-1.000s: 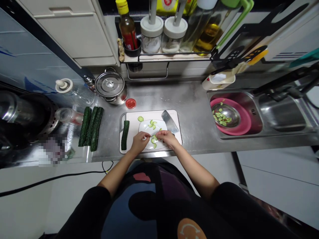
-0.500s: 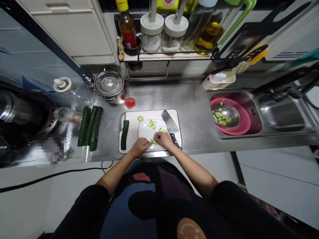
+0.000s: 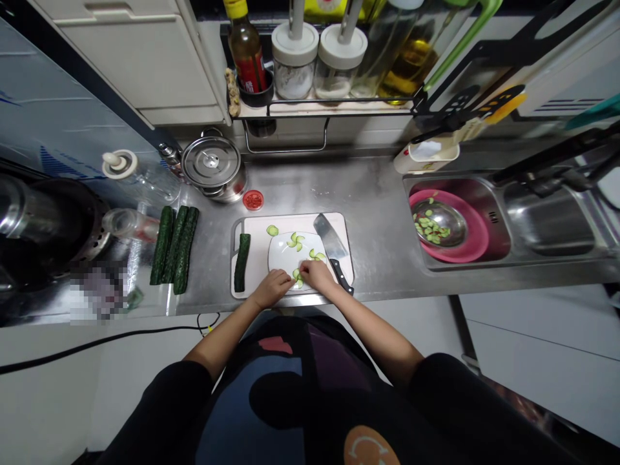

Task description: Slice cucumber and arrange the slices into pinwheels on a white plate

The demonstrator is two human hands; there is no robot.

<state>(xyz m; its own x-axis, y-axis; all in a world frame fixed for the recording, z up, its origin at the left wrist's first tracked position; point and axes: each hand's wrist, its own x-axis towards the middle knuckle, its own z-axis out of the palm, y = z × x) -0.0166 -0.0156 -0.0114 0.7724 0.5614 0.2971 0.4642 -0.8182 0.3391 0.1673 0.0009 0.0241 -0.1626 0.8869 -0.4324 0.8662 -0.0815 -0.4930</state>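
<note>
A white plate [image 3: 281,258] lies on a pale cutting board [image 3: 259,258], carrying thin green cucumber slices [image 3: 295,241] fanned out in small groups. At the plate's lower left edge is my left hand [image 3: 272,287], its fingers drawn together with the tips by the nearest slices; what they hold, if anything, is hidden. My right hand [image 3: 317,276] pinches at the slices of that same front group. A cleaver [image 3: 331,237] with a black handle lies on the board to the right. A cut length of cucumber [image 3: 241,263] rests at the board's left, with a loose slice above the plate.
Whole cucumbers [image 3: 175,250] lie on the counter to the left, near a lidded steel pot [image 3: 212,161] and a small red lid [image 3: 252,199]. In the sink at right, a pink basin [image 3: 477,236] holds a metal bowl [image 3: 455,226] with slices. Overhead stands a seasoning rack [image 3: 339,111].
My right hand has shifted very slightly over the front group of slices, its fingers curling in more. My left hand stays almost where it was.
</note>
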